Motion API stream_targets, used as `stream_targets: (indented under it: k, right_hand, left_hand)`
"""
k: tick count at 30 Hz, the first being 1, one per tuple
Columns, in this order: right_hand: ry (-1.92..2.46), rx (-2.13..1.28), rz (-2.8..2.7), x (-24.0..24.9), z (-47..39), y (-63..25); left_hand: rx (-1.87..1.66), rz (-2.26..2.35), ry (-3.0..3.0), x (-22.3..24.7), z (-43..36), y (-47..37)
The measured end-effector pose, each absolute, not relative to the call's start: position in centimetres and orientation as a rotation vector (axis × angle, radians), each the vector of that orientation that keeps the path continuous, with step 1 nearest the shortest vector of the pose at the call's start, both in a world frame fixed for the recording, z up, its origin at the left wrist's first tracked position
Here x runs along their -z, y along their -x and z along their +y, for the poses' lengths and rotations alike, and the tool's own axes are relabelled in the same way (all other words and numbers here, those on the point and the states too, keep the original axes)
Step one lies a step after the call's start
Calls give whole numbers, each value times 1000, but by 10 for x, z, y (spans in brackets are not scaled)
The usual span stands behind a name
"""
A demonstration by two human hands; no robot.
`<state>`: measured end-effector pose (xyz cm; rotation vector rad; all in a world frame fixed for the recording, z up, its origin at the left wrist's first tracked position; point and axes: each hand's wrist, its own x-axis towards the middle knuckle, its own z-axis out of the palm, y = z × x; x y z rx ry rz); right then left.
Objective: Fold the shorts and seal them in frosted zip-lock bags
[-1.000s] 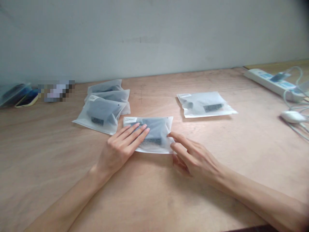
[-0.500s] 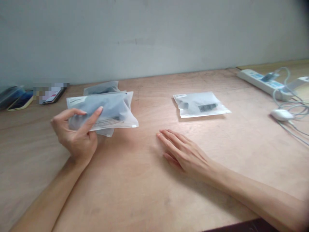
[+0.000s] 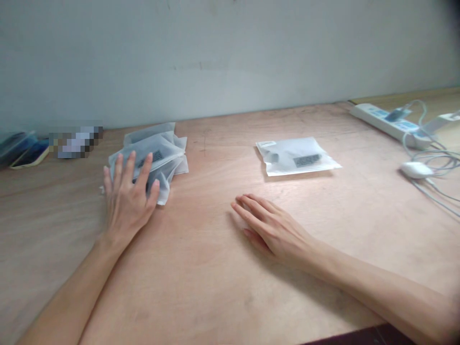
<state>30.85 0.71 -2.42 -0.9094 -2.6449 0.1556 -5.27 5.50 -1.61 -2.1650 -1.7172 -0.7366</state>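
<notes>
Several frosted plastic bags (image 3: 158, 146) with dark contents lie in an overlapping pile left of centre. My left hand (image 3: 127, 196) is spread palm down over the near edge of the pile, fingers apart, holding nothing. My right hand (image 3: 271, 225) rests palm down on the wooden table (image 3: 201, 278), its fingers stretched forward and nothing in them. Beyond it, a single frosted bag (image 3: 287, 160) with a black label and a small white label lies flat by itself.
At the far left are a phone (image 3: 30, 153), a partly pixelated flat object (image 3: 77, 142) and a dark bluish packet (image 3: 12, 146). On the right, a white power strip (image 3: 391, 125) stands near a white charger (image 3: 416, 169) and coiled cables (image 3: 443, 158). A wall runs behind.
The bag that my left hand held up now lies on the left pile. My left hand has let go, turned palm down and spread its fingers. My right hand has stayed in place.
</notes>
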Motion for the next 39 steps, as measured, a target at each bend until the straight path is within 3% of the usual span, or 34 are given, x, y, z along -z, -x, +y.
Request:
stream_targets:
  k: [6,16,39]
  right_hand:
    - [906,-130,-2643,22,9,-307]
    - [1033,-122,-2647,29,8,-310]
    - [1004,-154,-2663,27,16,-315]
  left_hand:
    - [710,-1502,2493,8,25,8]
    - [154,-1092,3071,23,6,-14]
    - [238,-1142,3046,26,5,-14]
